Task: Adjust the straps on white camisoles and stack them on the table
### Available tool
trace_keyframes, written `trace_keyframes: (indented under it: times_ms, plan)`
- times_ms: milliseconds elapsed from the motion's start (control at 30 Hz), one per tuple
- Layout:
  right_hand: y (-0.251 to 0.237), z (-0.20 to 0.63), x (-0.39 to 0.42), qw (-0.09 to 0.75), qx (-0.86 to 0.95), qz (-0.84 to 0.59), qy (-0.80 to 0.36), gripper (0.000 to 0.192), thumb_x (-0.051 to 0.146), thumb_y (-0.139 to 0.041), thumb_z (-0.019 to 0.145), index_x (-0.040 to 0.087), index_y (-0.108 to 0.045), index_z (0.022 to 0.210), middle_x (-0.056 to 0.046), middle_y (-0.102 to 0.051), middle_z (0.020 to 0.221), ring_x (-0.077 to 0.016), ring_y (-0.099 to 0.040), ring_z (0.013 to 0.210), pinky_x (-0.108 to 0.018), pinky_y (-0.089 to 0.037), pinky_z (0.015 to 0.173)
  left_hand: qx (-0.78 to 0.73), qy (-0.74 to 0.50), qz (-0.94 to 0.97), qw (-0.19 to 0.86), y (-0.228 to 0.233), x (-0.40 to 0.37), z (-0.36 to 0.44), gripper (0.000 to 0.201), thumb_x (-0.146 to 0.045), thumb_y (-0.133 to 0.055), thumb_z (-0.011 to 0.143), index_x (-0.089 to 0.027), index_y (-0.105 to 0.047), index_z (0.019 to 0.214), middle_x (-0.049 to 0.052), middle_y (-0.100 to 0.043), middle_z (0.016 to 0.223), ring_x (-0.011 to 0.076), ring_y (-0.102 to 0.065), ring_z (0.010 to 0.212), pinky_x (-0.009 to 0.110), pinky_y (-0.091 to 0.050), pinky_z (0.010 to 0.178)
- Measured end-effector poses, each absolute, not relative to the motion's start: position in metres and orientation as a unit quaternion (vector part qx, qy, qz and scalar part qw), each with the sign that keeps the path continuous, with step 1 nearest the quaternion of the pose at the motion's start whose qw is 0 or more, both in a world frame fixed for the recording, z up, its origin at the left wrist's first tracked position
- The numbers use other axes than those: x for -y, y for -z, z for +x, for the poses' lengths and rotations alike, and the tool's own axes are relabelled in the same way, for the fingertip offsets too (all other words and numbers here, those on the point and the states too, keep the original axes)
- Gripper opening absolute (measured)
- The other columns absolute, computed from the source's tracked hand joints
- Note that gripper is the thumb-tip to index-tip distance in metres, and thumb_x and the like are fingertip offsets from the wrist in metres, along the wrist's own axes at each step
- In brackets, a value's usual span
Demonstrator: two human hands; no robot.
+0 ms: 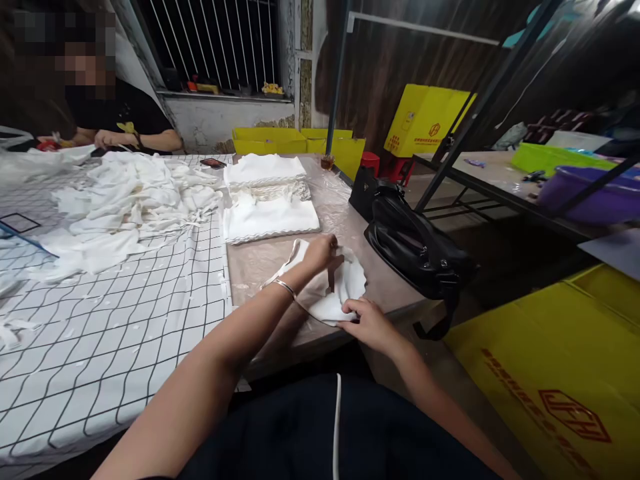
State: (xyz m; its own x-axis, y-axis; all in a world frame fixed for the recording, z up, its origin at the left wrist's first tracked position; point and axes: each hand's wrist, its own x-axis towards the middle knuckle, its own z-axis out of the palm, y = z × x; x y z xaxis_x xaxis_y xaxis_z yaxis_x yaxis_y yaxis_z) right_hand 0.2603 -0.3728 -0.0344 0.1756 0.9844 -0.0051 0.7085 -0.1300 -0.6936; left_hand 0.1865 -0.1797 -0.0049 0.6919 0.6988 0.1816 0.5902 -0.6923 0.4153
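Fabric work fills this bench, so take it from the left. At nine o'clock a black-gridded white sheet (125,333) covers the table, with a loose heap of white cloth scraps (125,207) on it, and a seated co-worker's hand (107,139) rests at its far edge, around eleven o'clock.

Toward twelve o'clock sit two neat stacks of folded white cloth pieces (267,200) on the clear plastic table cover (250,263).

Centre of the bench, just before the person, lies the small white cloth piece (333,287), partly folded. The left hand (320,253), wrist ringed by a thin silver bangle (285,287), reaches across with the forearm angled up from seven o'clock; its fingers are closed, pinching the cloth's far edge. The right hand (367,323) comes in from five o'clock, palm down, fingers pressed together on the near edge, pinning it to the table.

Folding this well, I judge, calls for keeping the near edge flat while the far edge is drawn over squarely, corners matched, so it suits the stacks.

At three o'clock a black leather handbag (415,250) sits at the table's corner, near the cloth but apart from it.
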Motion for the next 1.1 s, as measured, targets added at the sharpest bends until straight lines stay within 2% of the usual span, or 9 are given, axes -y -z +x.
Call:
trace_keyframes:
  times_ms: [100, 200, 300, 500, 733, 833, 967, 1033, 1100]
  plan:
    - [0.019, 0.288, 0.377, 0.336, 0.563, -0.663, -0.361, 0.021, 0.030, -0.070, 0.068, 0.020, -0.059, 0.084, 0.002, -0.056, 0.078, -0.0141, -0.051, 0.070, -0.025, -0.040, 0.066, -0.414, -0.186, 0.880, 0.142, -0.023, 0.147, 0.169, 0.036, -0.008, -0.047, 0.084, -0.014, -0.069, 0.112, 0.014, -0.071, 0.109, 0.0240, -0.066, 0.102, 0.031, -0.049, 0.088]
    - [-0.009, 0.315, 0.371, 0.347, 0.561, -0.647, -0.382, 0.037, 0.040, -0.072, 0.066, 0.019, -0.064, 0.096, 0.002, -0.055, 0.074, -0.0119, -0.047, 0.063, -0.024, -0.037, 0.059, -0.457, -0.188, 0.860, 0.123, -0.061, 0.119, 0.143, 0.033, -0.007, -0.052, 0.078, -0.013, -0.074, 0.102, 0.015, -0.073, 0.104, 0.0261, -0.067, 0.098, 0.032, -0.050, 0.086]
    - [-0.045, 0.335, 0.356, 0.344, 0.579, -0.671, -0.310, 0.037, 0.051, -0.070, 0.068, 0.017, -0.070, 0.082, 0.001, -0.054, 0.065, -0.0115, -0.042, 0.059, -0.024, -0.032, 0.056, -0.489, -0.190, 0.841, 0.136, -0.101, 0.103, 0.114, 0.024, -0.013, -0.062, 0.074, -0.015, -0.077, 0.094, 0.011, -0.074, 0.091, 0.0232, -0.067, 0.087, 0.026, -0.051, 0.076]
    - [-0.107, 0.352, 0.320, 0.332, 0.627, -0.655, -0.260, 0.048, 0.062, -0.078, 0.057, 0.018, -0.073, 0.077, -0.004, -0.067, 0.076, -0.0171, -0.055, 0.072, -0.028, -0.040, 0.066, -0.518, -0.204, 0.808, 0.194, -0.163, 0.096, 0.062, 0.009, -0.018, -0.077, 0.063, -0.016, -0.075, 0.071, 0.002, -0.060, 0.055, 0.0149, -0.056, 0.057, 0.026, -0.046, 0.058]
    - [-0.141, 0.364, 0.284, 0.316, 0.678, -0.611, -0.258, 0.051, 0.065, -0.076, 0.058, 0.019, -0.059, 0.068, 0.000, -0.057, 0.065, -0.0129, -0.049, 0.063, -0.025, -0.037, 0.058, -0.578, -0.289, 0.731, 0.221, -0.183, 0.091, 0.019, 0.008, -0.013, -0.072, 0.065, -0.012, -0.065, 0.063, 0.002, -0.054, 0.053, 0.0168, -0.059, 0.058, 0.028, -0.043, 0.053]
    - [-0.155, 0.370, 0.251, 0.286, 0.699, -0.627, -0.192, 0.041, 0.052, -0.078, 0.062, 0.017, -0.057, 0.065, 0.002, -0.055, 0.062, -0.0110, -0.046, 0.060, -0.024, -0.034, 0.055, -0.609, -0.313, 0.698, 0.211, -0.187, 0.082, 0.016, 0.007, -0.010, -0.069, 0.067, -0.008, -0.062, 0.065, 0.004, -0.055, 0.057, 0.0197, -0.063, 0.066, 0.030, -0.045, 0.055]
    - [-0.202, 0.367, 0.202, 0.281, 0.699, -0.657, 0.014, 0.020, 0.027, -0.072, 0.072, 0.009, -0.065, 0.077, -0.001, -0.061, 0.069, -0.0088, -0.050, 0.063, -0.026, -0.034, 0.060, -0.597, -0.388, 0.672, 0.203, -0.217, 0.065, 0.023, 0.009, -0.011, -0.062, 0.077, -0.004, -0.057, 0.076, 0.006, -0.062, 0.075, 0.0175, -0.065, 0.079, 0.030, -0.050, 0.067]
    - [-0.235, 0.363, 0.185, 0.299, 0.687, -0.655, 0.096, 0.025, 0.023, -0.064, 0.078, 0.004, -0.068, 0.094, -0.006, -0.067, 0.084, -0.0111, -0.056, 0.076, -0.028, -0.035, 0.066, -0.574, -0.432, 0.669, 0.190, -0.242, 0.059, 0.025, 0.014, -0.017, -0.053, 0.086, -0.003, -0.056, 0.083, 0.004, -0.061, 0.081, 0.0148, -0.065, 0.084, 0.028, -0.050, 0.071]
    - [-0.264, 0.361, 0.177, 0.316, 0.679, -0.647, 0.143, 0.032, 0.027, -0.062, 0.078, 0.006, -0.069, 0.102, -0.007, -0.068, 0.096, -0.0165, -0.060, 0.089, -0.031, -0.036, 0.070, -0.562, -0.475, 0.657, 0.165, -0.265, 0.061, 0.024, 0.020, -0.024, -0.053, 0.090, -0.004, -0.055, 0.090, 0.001, -0.061, 0.082, 0.0140, -0.065, 0.086, 0.026, -0.051, 0.069]
